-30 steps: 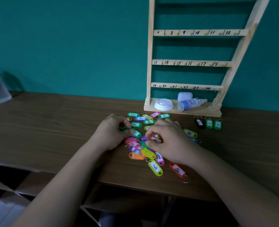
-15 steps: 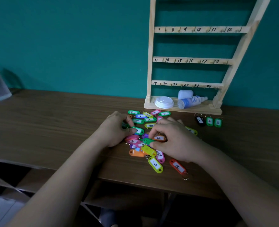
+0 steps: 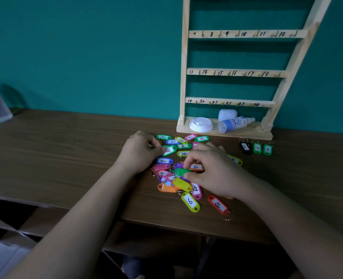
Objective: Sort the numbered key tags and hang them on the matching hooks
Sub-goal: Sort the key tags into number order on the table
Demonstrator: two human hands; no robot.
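The heap of coloured key tags [image 3: 165, 172] lies on the tabletop [image 3: 66, 154], at 7 o'clock from the wooden hook rack [image 3: 245, 72]. The left hand [image 3: 140, 153], at the heap's 10 o'clock, pinches a green tag marked 10 [image 3: 170, 150] with curled fingers. The right hand [image 3: 215, 174], at 3 o'clock, pinches a dark green tag [image 3: 180, 172] between thumb and forefinger. Tags 1, 2 and 3 [image 3: 257, 148] lie in a row at 2 o'clock, well apart

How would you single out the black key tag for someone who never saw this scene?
Find the wooden hook rack against the wall. On the table before its right end lie three tags in a row. The black tag is leftmost; both neighbours are green.
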